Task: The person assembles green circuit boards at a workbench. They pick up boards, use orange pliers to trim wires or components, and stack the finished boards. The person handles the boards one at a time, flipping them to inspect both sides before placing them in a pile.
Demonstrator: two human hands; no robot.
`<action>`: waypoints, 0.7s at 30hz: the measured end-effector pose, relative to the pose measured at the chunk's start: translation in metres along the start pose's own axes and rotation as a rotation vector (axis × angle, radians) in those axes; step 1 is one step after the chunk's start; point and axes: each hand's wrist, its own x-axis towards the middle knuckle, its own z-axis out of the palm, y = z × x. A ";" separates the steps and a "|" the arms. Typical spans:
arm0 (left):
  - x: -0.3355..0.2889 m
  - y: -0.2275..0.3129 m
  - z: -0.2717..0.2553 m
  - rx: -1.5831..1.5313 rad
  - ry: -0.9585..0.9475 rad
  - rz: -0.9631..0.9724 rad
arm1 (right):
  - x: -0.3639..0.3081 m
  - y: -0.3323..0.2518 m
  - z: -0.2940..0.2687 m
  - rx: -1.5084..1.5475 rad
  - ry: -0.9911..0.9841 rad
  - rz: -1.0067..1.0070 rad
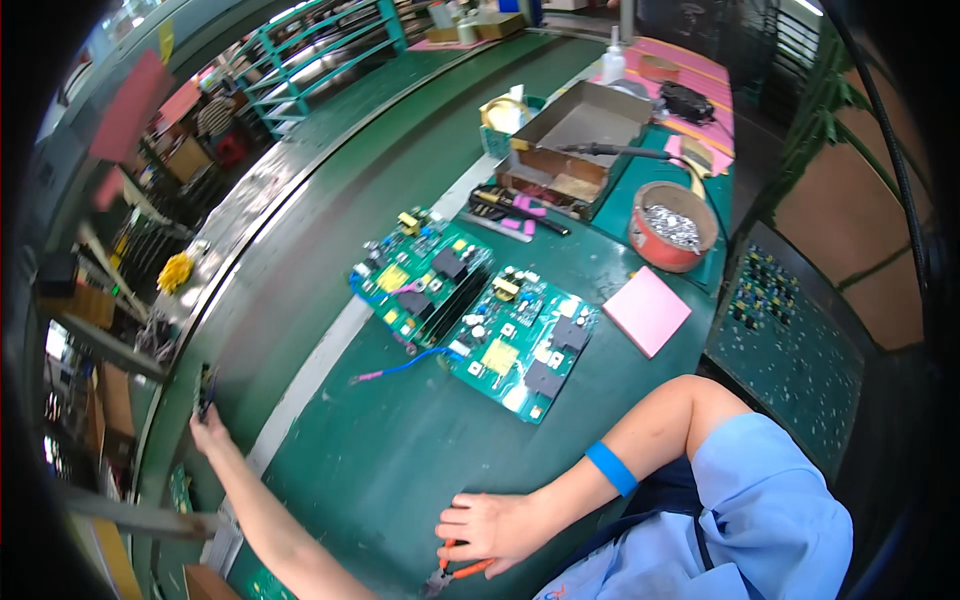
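My left hand (210,432) reaches out far left over the conveyor belt. Its fingers grip a small circuit board (204,392), seen nearly edge-on. Low in the middle, my right hand (492,528) is closed around a pair of orange-handled cutters (440,578), with the jaws pointing down-left just above or on the green table; which of the two I cannot tell. Beyond it lie two green circuit boards side by side, a nearer board (520,345) and a farther board (415,275) with dark heat sinks between them. A blue wire (405,366) trails off to the left.
A pink pad (647,311) and a red round tub (672,230) of metal bits are at the right. Behind them, a soldering iron (610,150) lies across a grey metal tray (575,115). Tools (515,210) lie before it. The belt (290,290) runs along the left.
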 end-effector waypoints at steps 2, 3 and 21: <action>-0.007 0.015 -0.008 -0.053 -0.073 -0.033 | 0.002 -0.004 -0.002 -0.032 -0.042 -0.003; -0.020 0.015 -0.005 -0.051 -0.075 -0.024 | 0.003 -0.002 -0.002 -0.036 -0.051 -0.003; -0.397 0.070 -0.024 0.074 -0.409 -0.352 | 0.013 0.009 -0.005 0.684 0.252 0.333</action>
